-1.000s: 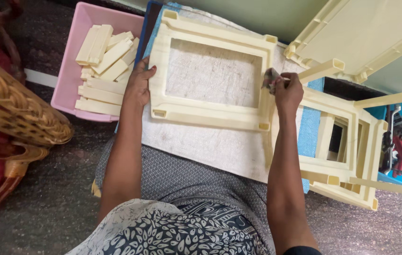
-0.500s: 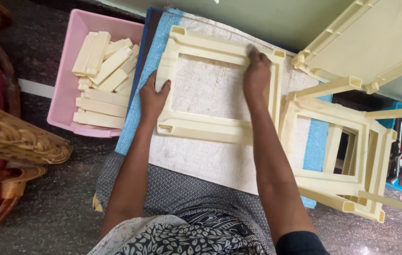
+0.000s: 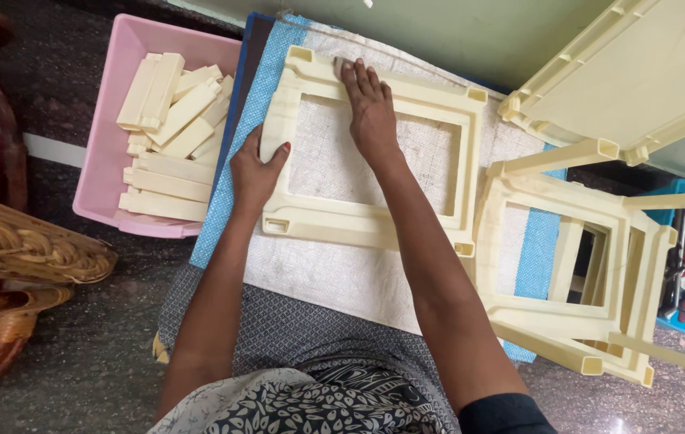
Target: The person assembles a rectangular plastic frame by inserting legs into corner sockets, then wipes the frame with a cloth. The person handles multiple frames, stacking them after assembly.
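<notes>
Hands on cream frame (image 3: 375,229); left hand (image 3: 256,170) grips edge; right hand (image 3: 368,108) flat.

No packages, labels, signs or screens in view
</notes>
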